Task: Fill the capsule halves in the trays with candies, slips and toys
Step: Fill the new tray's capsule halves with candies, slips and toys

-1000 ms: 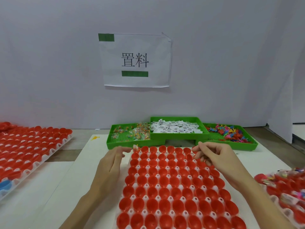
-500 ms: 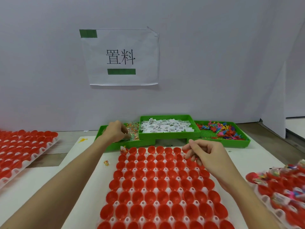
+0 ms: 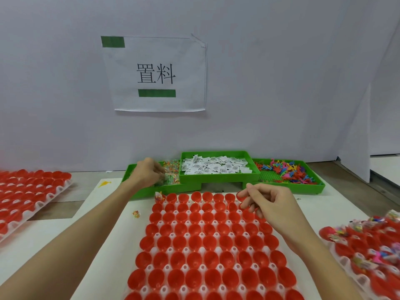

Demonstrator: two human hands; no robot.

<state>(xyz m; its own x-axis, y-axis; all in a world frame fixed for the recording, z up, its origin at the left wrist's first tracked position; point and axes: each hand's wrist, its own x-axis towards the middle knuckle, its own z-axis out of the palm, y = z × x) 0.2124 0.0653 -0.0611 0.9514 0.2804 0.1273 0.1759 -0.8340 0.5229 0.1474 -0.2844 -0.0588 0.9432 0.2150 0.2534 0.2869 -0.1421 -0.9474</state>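
A white tray (image 3: pixel 220 267) of empty red capsule halves (image 3: pixel 195 241) lies in front of me. Its far left cup holds a wrapped candy (image 3: pixel 159 197). My left hand (image 3: pixel 147 174) reaches into the green candy bin (image 3: pixel 128 177), with its fingers curled round candy packets (image 3: pixel 172 169). My right hand (image 3: pixel 267 202) hovers over the tray's far right corner. Its thumb and fingers pinch the rim of the corner capsule half (image 3: pixel 240 195). Behind the tray stand a green bin of white paper slips (image 3: pixel 216 166) and one of coloured toys (image 3: pixel 287 172).
One loose candy (image 3: pixel 136 213) lies on the white mat left of the tray. A second tray of red halves (image 3: pixel 32 191) sits at the far left. A tray of filled halves (image 3: pixel 368 245) sits at the right. A labelled sheet (image 3: pixel 155 74) hangs on the wall behind.
My left hand has left the tray's far left corner and reached forward into the candy bin. My right hand has stayed over the far right corner.
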